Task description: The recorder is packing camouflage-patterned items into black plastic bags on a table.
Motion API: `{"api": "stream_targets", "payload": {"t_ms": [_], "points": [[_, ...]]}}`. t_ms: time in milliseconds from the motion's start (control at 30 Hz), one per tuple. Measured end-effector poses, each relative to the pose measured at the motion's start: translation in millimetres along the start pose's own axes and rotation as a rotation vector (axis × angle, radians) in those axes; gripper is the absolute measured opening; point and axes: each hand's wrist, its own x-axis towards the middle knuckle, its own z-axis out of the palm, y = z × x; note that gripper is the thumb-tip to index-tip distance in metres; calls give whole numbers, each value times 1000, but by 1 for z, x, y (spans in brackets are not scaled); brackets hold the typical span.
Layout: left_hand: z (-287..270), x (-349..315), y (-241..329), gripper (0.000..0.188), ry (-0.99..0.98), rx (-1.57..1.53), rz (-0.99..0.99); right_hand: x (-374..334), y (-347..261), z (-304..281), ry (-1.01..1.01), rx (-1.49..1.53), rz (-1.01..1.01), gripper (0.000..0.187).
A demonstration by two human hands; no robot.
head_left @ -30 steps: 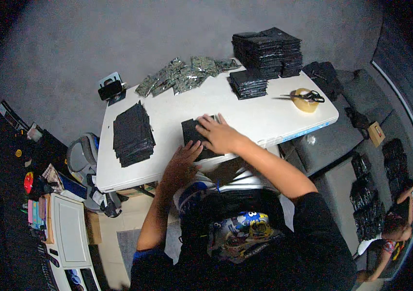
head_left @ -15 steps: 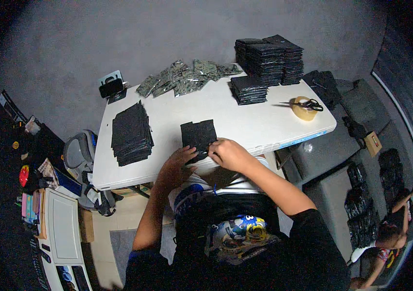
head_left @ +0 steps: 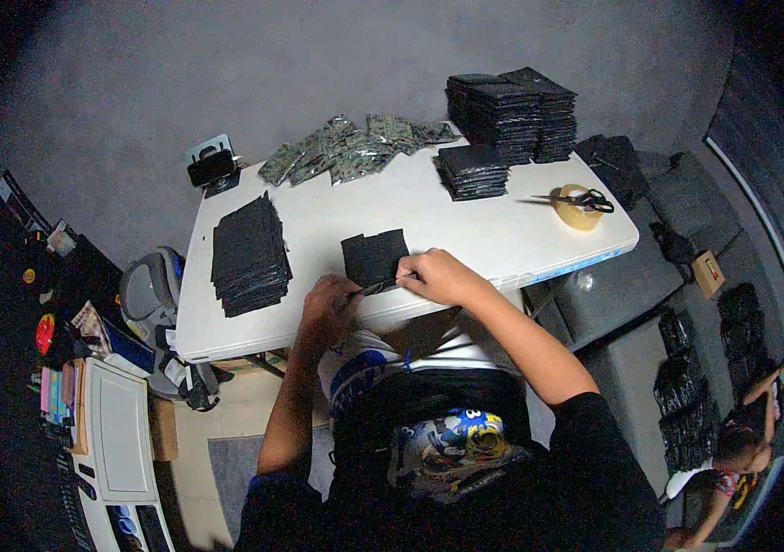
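Observation:
A flat black piece (head_left: 375,256), fabric or thin plastic, lies at the near edge of the white table (head_left: 337,207) in front of me. My left hand (head_left: 331,302) is closed at its near left corner, the fingertips pinching the edge. My right hand (head_left: 434,276) pinches the near right edge between thumb and fingers. The near border looks slightly lifted and stretched between both hands. To the left lies a fanned stack of similar black pieces (head_left: 249,253).
At the back sit clear packets of camouflage-patterned cloth (head_left: 355,152), a phone on a stand (head_left: 212,168), tall black stacks (head_left: 511,115) and a smaller black stack (head_left: 472,172). Scissors (head_left: 585,200) rest on a tape roll (head_left: 577,216) at right. Another person (head_left: 741,451) is on the grey sofa (head_left: 594,294).
My left hand has gone from lying flat on the black piece to pinching its near left corner, moving left and toward me. My right hand keeps its pinch, shifting slightly.

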Motion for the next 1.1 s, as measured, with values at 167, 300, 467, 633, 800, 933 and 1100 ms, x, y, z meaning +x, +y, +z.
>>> {"api": "stream_targets", "payload": {"t_ms": [167, 300, 467, 633, 800, 933, 1100], "points": [[1, 1, -1, 18, -21, -144, -246, 4, 8, 1, 10, 18, -18, 20], [2, 11, 7, 27, -54, -192, -564, 9, 15, 2, 28, 113, 22, 21], [13, 24, 10, 36, -34, -59, -573, 24, 32, 10, 44, 152, 64, 23], [39, 29, -1, 35, 39, 255, -485, 32, 51, 19, 65, 228, -4, 27], [46, 35, -9, 39, -101, 514, -551, 33, 45, 17, -14, 204, 90, 26], [40, 47, 3, 38, -206, 512, -608, 27, 48, 20, 34, 103, 52, 26], [39, 47, 4, 40, -181, 548, -522, 29, 48, 19, 43, 73, 37, 27]]}}
